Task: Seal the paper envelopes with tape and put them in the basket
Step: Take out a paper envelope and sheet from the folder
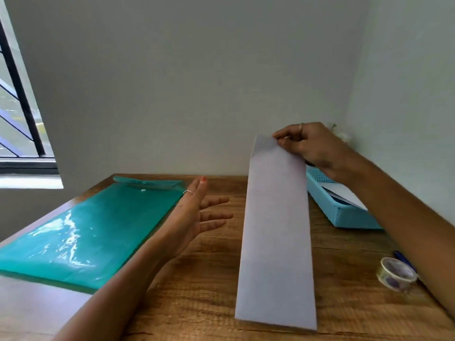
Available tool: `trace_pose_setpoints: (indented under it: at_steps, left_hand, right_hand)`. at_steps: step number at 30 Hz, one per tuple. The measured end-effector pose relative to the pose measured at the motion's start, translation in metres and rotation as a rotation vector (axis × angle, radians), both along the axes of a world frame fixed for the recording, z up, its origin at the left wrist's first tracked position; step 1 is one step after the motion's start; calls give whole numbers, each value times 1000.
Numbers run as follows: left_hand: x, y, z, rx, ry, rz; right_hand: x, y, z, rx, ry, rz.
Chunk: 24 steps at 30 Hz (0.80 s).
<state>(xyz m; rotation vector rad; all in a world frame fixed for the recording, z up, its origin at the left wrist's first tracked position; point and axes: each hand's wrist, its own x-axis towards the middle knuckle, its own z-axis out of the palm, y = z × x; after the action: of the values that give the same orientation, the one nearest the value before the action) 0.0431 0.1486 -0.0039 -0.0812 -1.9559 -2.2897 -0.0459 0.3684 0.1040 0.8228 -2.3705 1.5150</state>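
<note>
A long white paper envelope (277, 232) hangs lifted over the wooden table (187, 299), its far end pinched by my right hand (310, 146) and its near end down towards me. My left hand (197, 212) hovers open just left of the envelope, fingers spread, holding nothing. The light blue basket (349, 215) stands at the right rear, partly behind my right forearm, with white paper lying inside it. A roll of patterned tape (396, 273) sits on the table at the right, close under my right forearm.
A teal plastic folder (83, 232) lies flat on the table's left half. A blue pen (403, 259) pokes out behind the tape roll. Walls close in behind and on the right; a barred window (19, 114) is at the left.
</note>
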Motion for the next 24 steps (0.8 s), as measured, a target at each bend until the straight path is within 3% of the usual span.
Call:
trace_pose_setpoints:
  at_steps: [7, 12, 15, 24]
  left_hand:
    - [9, 23, -6, -389, 34, -177]
    - [0, 20, -7, -364, -126, -306]
    - [-7, 18, -8, -391, -162, -295]
    - [-26, 20, -16, -711, -115, -176]
  right_hand:
    - [-24, -44, -40, 241, -62, 1]
    - [-47, -67, -64, 353, -74, 3]
    - [-58, -75, -78, 370, -92, -2]
    - [-72, -77, -108, 371, -236, -17]
